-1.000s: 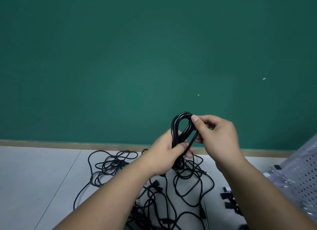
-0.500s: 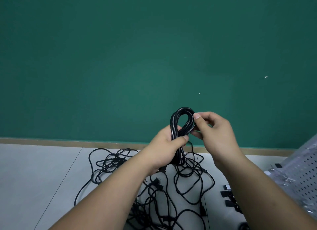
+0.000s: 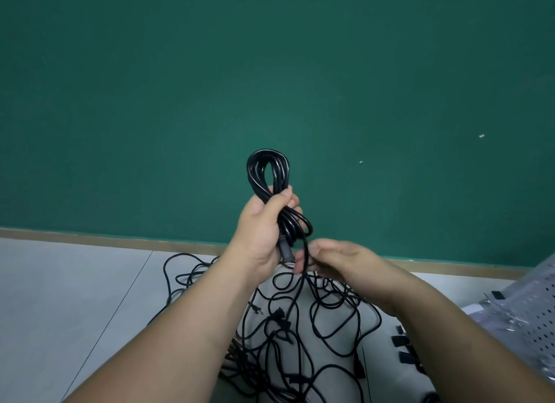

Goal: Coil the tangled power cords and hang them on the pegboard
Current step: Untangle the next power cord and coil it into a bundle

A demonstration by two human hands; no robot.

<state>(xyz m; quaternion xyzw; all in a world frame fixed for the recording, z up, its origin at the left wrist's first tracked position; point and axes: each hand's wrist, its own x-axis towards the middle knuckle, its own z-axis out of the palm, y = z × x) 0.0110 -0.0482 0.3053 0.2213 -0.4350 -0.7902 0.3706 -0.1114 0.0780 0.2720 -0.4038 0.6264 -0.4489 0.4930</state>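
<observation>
My left hand (image 3: 260, 231) grips a coiled black power cord (image 3: 267, 171) in a fist, with the loops standing up above my thumb against the green wall. A loose strand of the same cord (image 3: 305, 252) drops from the coil. My right hand (image 3: 336, 260) is lower and to the right, pinching that strand with its fingertips. Below both hands a tangle of black cords (image 3: 300, 336) with plugs lies spread on the pale floor. The white pegboard (image 3: 531, 318) lies at the right edge.
Several black strips (image 3: 404, 347) lie on the floor beside the pegboard. A clear plastic bag of small metal parts (image 3: 492, 309) rests on the pegboard. A wooden skirting strip (image 3: 90, 239) runs along the base of the wall.
My right hand has let go of the top of the coil and dropped down to the hanging strand. My left hand has lifted the coil a little higher.
</observation>
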